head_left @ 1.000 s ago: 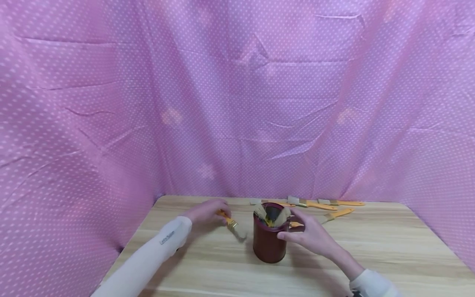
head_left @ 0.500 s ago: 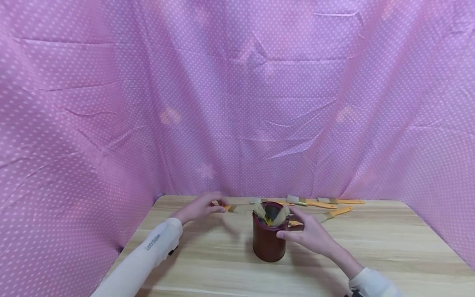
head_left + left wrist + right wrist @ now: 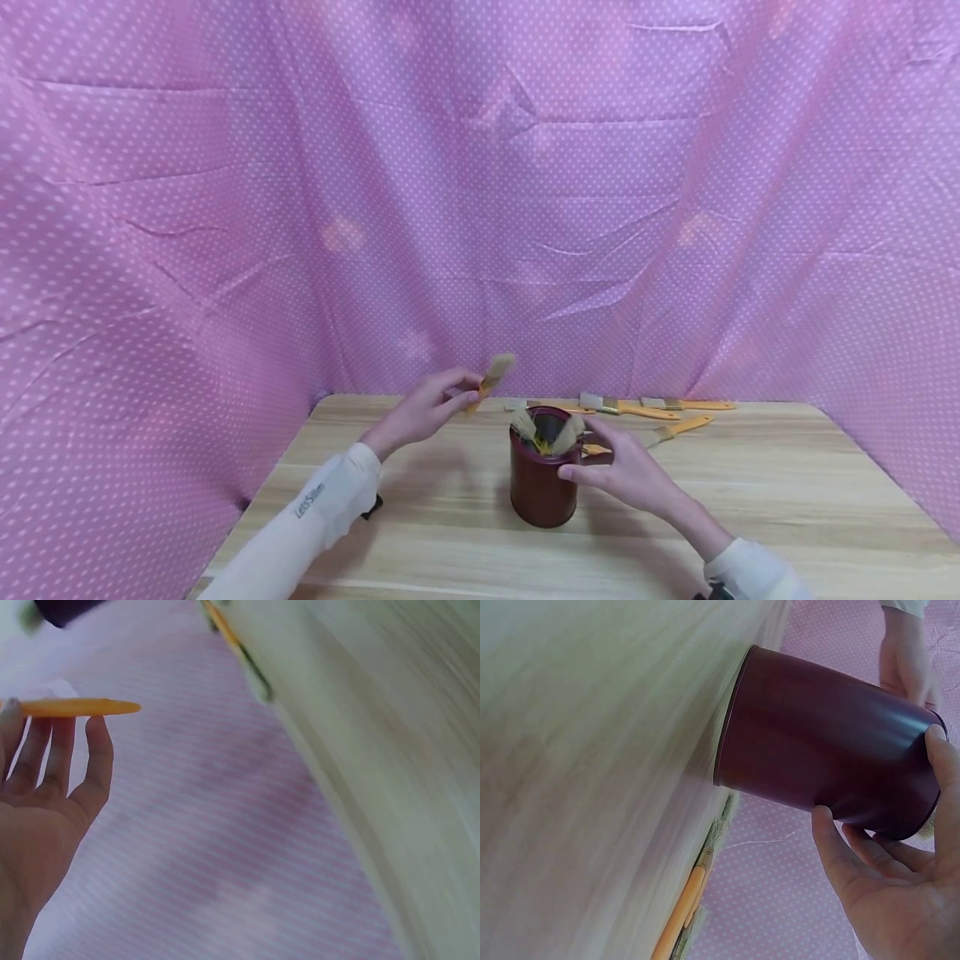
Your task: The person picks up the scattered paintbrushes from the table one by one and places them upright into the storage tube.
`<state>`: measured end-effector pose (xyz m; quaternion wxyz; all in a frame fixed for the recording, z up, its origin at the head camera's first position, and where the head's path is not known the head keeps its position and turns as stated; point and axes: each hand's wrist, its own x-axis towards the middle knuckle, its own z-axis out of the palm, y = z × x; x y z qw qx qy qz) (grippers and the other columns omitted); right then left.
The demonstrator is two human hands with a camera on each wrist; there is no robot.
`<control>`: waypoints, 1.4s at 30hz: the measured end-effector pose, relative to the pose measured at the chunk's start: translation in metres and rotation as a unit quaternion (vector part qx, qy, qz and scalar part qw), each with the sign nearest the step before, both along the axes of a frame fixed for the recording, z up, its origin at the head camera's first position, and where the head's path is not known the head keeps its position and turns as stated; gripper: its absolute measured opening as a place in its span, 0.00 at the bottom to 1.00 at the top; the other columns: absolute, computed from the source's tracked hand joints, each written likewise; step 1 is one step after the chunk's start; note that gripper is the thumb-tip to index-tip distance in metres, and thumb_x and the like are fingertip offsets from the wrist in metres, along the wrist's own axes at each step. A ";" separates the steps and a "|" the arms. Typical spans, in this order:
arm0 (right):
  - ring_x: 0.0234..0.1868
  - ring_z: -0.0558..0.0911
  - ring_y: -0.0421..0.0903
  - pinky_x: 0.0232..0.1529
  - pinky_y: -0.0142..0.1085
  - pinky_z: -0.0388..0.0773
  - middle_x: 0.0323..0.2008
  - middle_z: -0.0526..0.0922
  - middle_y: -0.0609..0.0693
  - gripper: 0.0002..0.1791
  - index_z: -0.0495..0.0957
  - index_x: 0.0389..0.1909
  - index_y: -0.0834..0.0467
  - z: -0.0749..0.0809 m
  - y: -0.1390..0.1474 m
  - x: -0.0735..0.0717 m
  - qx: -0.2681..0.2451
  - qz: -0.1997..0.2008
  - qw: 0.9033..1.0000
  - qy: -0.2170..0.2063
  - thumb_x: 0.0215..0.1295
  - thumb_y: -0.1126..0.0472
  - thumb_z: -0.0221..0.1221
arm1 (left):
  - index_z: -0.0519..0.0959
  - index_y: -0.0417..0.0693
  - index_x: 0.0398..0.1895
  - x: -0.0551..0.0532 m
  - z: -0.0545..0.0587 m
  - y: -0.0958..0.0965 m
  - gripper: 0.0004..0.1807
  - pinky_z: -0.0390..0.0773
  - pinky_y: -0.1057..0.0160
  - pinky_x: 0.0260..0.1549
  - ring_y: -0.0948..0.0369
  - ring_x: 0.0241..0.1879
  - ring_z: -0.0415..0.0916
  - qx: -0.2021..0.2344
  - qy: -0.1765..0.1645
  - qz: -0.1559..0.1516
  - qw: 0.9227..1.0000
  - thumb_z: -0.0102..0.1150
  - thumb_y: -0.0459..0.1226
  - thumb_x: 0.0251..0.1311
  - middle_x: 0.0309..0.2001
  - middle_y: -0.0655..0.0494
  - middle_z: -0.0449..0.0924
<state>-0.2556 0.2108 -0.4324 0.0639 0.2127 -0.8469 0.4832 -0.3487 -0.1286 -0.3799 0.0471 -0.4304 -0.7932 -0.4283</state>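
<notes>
My left hand [image 3: 427,410] pinches a paintbrush [image 3: 498,369] by its yellow-orange handle, off the table and left of the can, bristles upward. In the left wrist view, thumb and fingers meet on the brush handle [image 3: 82,707]; its bristles are out of that view. A dark red can [image 3: 543,492] stands upright on the table. My right hand [image 3: 633,475] holds it near the rim from the right, thumb and fingers round its side, as the right wrist view also shows on the can [image 3: 817,742]. Brushes [image 3: 568,436] stand inside it, bristles up, their handles mostly hidden.
Several more paintbrushes lie on the wooden table [image 3: 420,533] behind and right of the can, among them one by the back edge [image 3: 630,410] and one slanted brush [image 3: 682,427]. Pink dotted cloth [image 3: 480,208] hangs close behind the table and at both sides.
My left hand has lifted the paintbrush from the table and turned its bristles from pointing down to pointing up. The right hand and the can have stayed in place.
</notes>
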 end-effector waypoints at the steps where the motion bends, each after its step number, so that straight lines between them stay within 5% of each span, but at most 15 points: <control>1: 0.57 0.81 0.51 0.53 0.47 0.81 0.64 0.77 0.51 0.50 0.65 0.75 0.55 0.000 0.000 0.000 0.001 -0.001 1.000 0.001 0.55 0.41 0.75 | 0.81 0.46 0.56 0.004 0.003 0.004 0.12 0.84 0.58 0.44 0.55 0.45 0.84 0.011 0.002 -0.004 1.000 0.56 0.37 0.75 0.48 0.48 0.84; 10: 0.58 0.80 0.52 0.54 0.48 0.80 0.64 0.77 0.51 0.49 0.66 0.75 0.53 -0.001 0.000 0.001 0.006 -0.005 1.000 0.006 0.56 0.41 0.74 | 0.79 0.40 0.56 0.040 0.029 0.037 0.12 0.85 0.56 0.43 0.49 0.46 0.84 0.106 -0.023 -0.058 0.992 0.53 0.32 0.76 0.48 0.49 0.83; 19: 0.58 0.80 0.56 0.54 0.53 0.80 0.64 0.76 0.52 0.45 0.66 0.75 0.50 -0.002 0.000 0.001 -0.009 0.012 1.000 -0.002 0.58 0.45 0.74 | 0.75 0.42 0.61 0.064 0.042 0.057 0.14 0.86 0.54 0.39 0.52 0.44 0.84 0.134 -0.031 -0.085 0.987 0.55 0.31 0.75 0.49 0.48 0.82; 25: 0.57 0.81 0.54 0.53 0.50 0.81 0.63 0.77 0.52 0.44 0.67 0.74 0.48 -0.003 0.000 0.001 -0.012 0.019 1.000 0.002 0.59 0.45 0.74 | 0.77 0.42 0.58 0.067 0.033 0.066 0.14 0.86 0.51 0.41 0.53 0.45 0.83 0.137 -0.046 -0.080 0.986 0.58 0.32 0.73 0.48 0.48 0.81; 33: 0.58 0.80 0.55 0.54 0.54 0.79 0.63 0.77 0.51 0.42 0.68 0.73 0.46 -0.001 -0.001 0.000 -0.018 0.027 0.999 0.004 0.59 0.46 0.74 | 0.78 0.46 0.59 0.064 0.019 0.069 0.15 0.85 0.58 0.41 0.57 0.46 0.84 0.107 -0.041 -0.035 0.993 0.62 0.35 0.71 0.48 0.54 0.82; 42: 0.58 0.80 0.53 0.54 0.56 0.79 0.63 0.77 0.52 0.43 0.67 0.73 0.47 -0.001 -0.002 -0.002 -0.024 0.025 0.999 0.000 0.59 0.46 0.74 | 0.75 0.50 0.61 0.061 0.017 0.070 0.19 0.83 0.57 0.48 0.56 0.50 0.82 0.122 -0.075 -0.031 0.989 0.64 0.36 0.70 0.53 0.53 0.81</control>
